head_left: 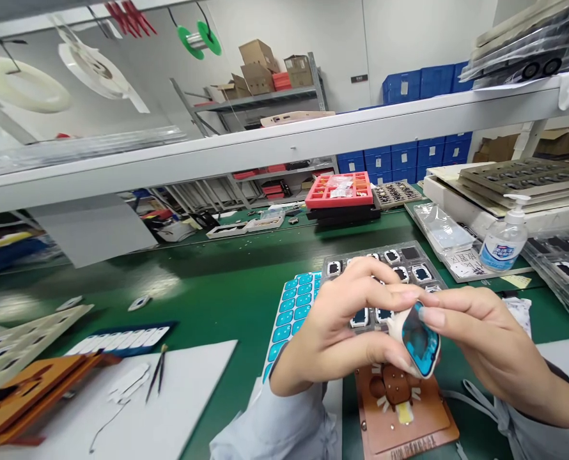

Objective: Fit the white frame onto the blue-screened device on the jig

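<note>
Left hand (342, 326) and right hand (486, 345) pinch blue-faced white part (421, 338) by its edges, lower right of frame, face left clear, tilted toward viewer; brown fixture (399, 421) below, tray of parts (412, 252) beyond.

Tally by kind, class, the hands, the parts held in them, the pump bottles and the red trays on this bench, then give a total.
Hands: 2 (left hand, right hand)
Held parts: 1 (white-rimmed part with blue film)
Pump bottles: 1 (pump bottle)
Red trays: 1 (red tray)
Total: 5
</note>
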